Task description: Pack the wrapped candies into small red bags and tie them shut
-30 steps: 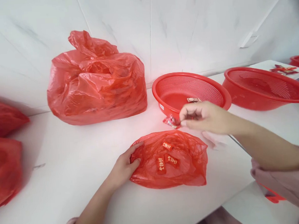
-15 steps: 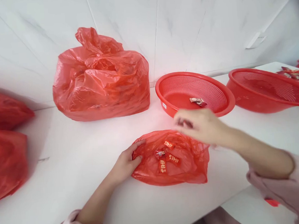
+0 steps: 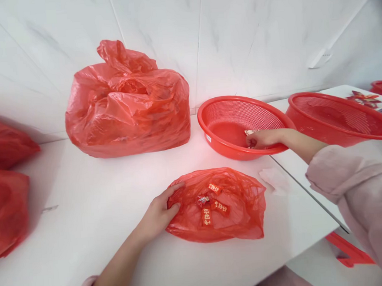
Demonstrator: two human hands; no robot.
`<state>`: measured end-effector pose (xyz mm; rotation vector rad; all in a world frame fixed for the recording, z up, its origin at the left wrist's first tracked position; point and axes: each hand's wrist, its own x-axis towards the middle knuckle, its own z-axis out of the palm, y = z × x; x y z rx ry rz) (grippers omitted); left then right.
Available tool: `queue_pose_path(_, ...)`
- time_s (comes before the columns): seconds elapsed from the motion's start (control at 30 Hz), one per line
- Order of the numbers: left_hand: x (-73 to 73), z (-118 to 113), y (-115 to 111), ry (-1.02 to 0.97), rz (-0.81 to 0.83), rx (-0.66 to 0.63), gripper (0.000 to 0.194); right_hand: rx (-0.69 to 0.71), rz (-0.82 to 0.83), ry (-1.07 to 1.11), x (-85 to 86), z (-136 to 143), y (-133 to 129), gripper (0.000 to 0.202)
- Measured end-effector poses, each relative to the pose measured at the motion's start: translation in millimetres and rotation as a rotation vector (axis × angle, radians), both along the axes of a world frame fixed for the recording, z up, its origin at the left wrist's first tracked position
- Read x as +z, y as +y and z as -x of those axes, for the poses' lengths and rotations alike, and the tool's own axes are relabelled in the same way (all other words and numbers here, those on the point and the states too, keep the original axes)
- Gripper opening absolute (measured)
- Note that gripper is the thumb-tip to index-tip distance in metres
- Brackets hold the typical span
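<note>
An opened red plastic bag lies on the white table, with several small wrapped pieces in it, among them a red packet with pale lettering. My left hand grips the bag's left edge between thumb and fingers. Behind and to the right stands a red perforated basket. My right hand reaches inside it with fingers closed, next to a small pale and dark wrapper. What its fingertips hold is hidden.
A large full red bag stands against the tiled wall. More red bags are at the far left. Another red basket is at the right, near a white box. Clear plastic film lies near the table gap.
My right hand has moved from above the opened bag back and right, down into the perforated basket. My left hand keeps its hold on the bag.
</note>
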<state>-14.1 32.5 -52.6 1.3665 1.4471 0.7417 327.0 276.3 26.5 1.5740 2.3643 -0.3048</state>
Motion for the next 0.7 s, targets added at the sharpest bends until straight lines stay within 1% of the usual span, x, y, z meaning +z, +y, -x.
queue_pose_path(0.07,-0.9,0.3,0.0,-0.008,0.003,-0.005,0.059,-0.007,0.211,-0.006,0.8,-0.6,3.4,0.015)
queue_pose_path(0.1,-1.3,0.4,0.2,-0.008,0.001,-0.005,0.059,-0.009,0.265,0.008,2.7,-1.9,6.1,0.014)
queue_pose_path(0.17,-1.6,0.1,0.6,-0.007,0.0,-0.002,0.059,-0.005,0.27,0.066,8.8,-5.8,10.8,0.014)
queue_pose_path(0.23,-1.5,-0.2,1.3,-0.015,0.005,-0.001,0.059,0.003,0.257,0.161,17.1,-8.7,11.6,0.02)
queue_pose_path(0.3,-1.2,-0.3,1.7,-0.027,0.016,0.0,0.059,-0.015,0.212,0.321,26.5,-8.0,5.1,0.027)
queue_pose_path(0.4,-1.3,0.0,1.8,-0.048,0.039,-0.005,0.059,-0.11,0.168,0.693,39.2,3.4,-20.5,0.033)
queue_pose_path(0.47,-1.6,0.2,1.7,-0.043,0.035,-0.004,0.059,-0.16,0.204,0.938,45.4,17.0,-45.2,0.034)
queue_pose_path(0.5,-1.7,0.2,1.7,-0.037,0.03,-0.003,0.059,-0.169,0.243,1.021,47.5,24.7,-58.2,0.034)
queue_pose_path(0.6,-1.5,0.1,1.7,-0.02,0.022,0.003,0.059,-0.17,0.421,1.159,48.8,47.6,-94.3,0.032)
queue_pose_path(0.7,-1.3,-0.1,1.6,-0.009,0.015,0.005,0.06,-0.209,0.598,1.26,40.7,66.2,-120.6,0.028)
